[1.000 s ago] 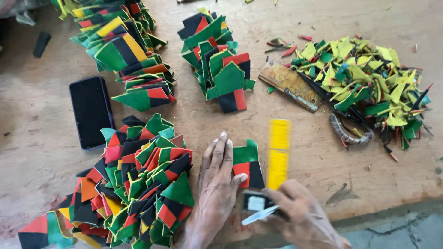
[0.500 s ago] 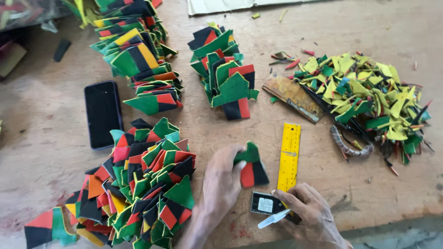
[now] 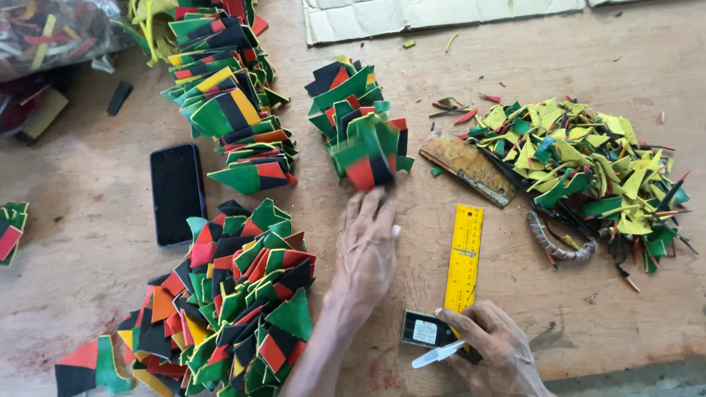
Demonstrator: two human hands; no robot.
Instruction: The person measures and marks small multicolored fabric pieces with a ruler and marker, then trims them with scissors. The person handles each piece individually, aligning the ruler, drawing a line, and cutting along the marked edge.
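My left hand (image 3: 365,246) lies flat, fingertips pushing a striped cloth piece (image 3: 368,167) against the small stack (image 3: 353,110) just above the yellow ruler (image 3: 463,257). It looks light and floppy, best pinched at an edge. My right hand (image 3: 491,349), below the ruler, grips a white pen (image 3: 438,355).
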